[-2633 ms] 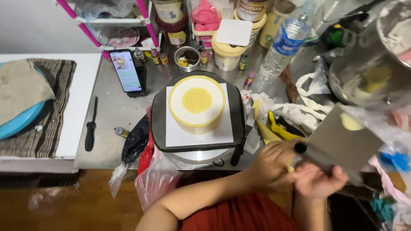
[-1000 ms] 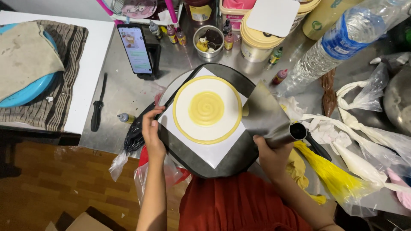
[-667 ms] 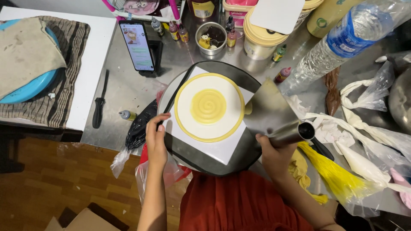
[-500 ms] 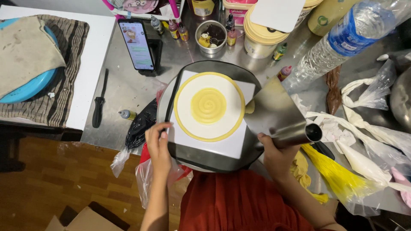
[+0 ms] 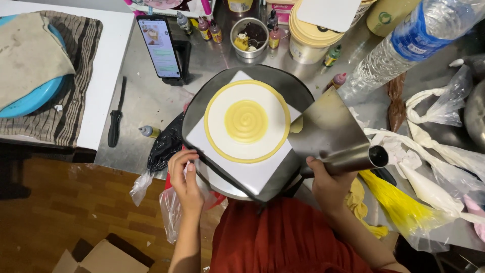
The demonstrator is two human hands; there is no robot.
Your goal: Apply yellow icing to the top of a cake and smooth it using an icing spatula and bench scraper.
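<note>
— What does the cake (image 5: 247,121) look like?

— Round and white, with a yellow rim and a yellow swirl in the middle. It sits on a white square board (image 5: 242,167) atop the dark turntable (image 5: 202,103) on the steel worktop (image 5: 146,101).

— And the hands?

— The right hand (image 5: 328,184) is clamped on the handle of a metal scraper (image 5: 328,134), whose blade meets the cake's right side. The left hand (image 5: 184,177) grips the turntable's near-left edge, fingers curled.
</note>
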